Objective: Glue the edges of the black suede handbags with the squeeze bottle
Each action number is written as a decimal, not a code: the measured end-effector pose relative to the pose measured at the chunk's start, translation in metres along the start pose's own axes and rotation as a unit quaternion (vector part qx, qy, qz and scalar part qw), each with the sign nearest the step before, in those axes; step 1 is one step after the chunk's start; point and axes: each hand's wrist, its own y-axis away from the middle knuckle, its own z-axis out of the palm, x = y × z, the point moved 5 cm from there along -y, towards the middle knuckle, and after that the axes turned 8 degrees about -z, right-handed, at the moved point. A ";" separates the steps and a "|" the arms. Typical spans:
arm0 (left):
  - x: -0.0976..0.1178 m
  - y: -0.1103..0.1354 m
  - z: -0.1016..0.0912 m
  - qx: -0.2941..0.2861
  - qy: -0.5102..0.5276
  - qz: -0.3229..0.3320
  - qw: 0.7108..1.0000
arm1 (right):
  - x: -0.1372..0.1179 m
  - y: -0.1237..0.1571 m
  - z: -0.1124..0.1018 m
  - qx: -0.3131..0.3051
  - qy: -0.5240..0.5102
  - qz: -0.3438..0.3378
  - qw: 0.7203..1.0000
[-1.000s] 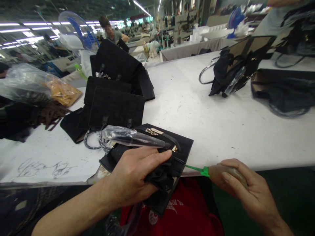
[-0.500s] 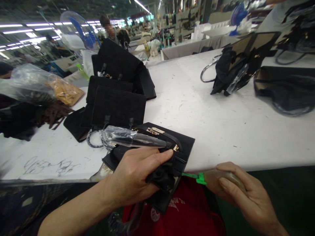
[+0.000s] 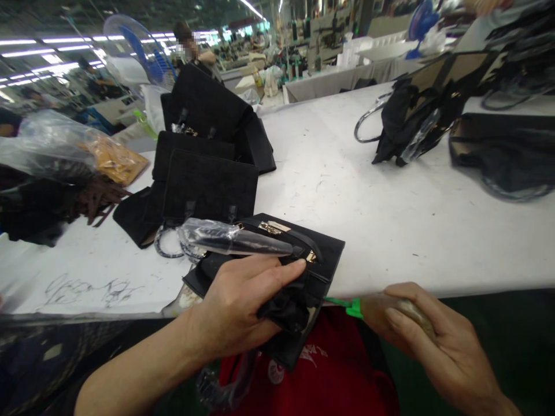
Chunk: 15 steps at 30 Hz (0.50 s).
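Observation:
A black handbag (image 3: 323, 248) with gold hardware lies half over the near edge of the white table (image 3: 390, 214). Its handle (image 3: 234, 242) is wrapped in clear plastic. My left hand (image 3: 243, 303) is closed on the bag's black flap, fingers pressing its side. My right hand (image 3: 427, 341) is wrapped round a small brownish bottle (image 3: 407, 309) with a thin green nozzle (image 3: 344, 304). The nozzle tip touches the bag's lower right edge, just below the table edge.
Several more black bags (image 3: 208, 156) are stacked behind the held one. Clear plastic sacks (image 3: 73, 153) of brown and yellow pieces lie at the left. More black bags (image 3: 416, 115) sit at the far right. A blue fan (image 3: 139, 52) and other workers are beyond.
My right hand has brought the bottle leftward, so the green nozzle now reaches the bag's edge. My left hand keeps its grip on the bag.

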 end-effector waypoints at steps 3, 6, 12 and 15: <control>0.000 0.001 0.001 -0.005 -0.002 0.002 1.000 | -0.002 -0.001 0.003 -0.018 -0.028 -0.007 0.999; 0.000 0.002 0.000 -0.002 -0.004 0.003 1.000 | -0.002 -0.003 0.001 -0.008 -0.003 0.002 1.000; 0.000 0.003 -0.001 0.001 -0.002 0.005 1.000 | -0.012 -0.002 -0.004 -0.018 -0.019 -0.027 0.999; -0.002 0.004 0.001 -0.002 -0.002 0.001 1.000 | -0.014 -0.001 -0.004 -0.030 -0.008 -0.022 0.999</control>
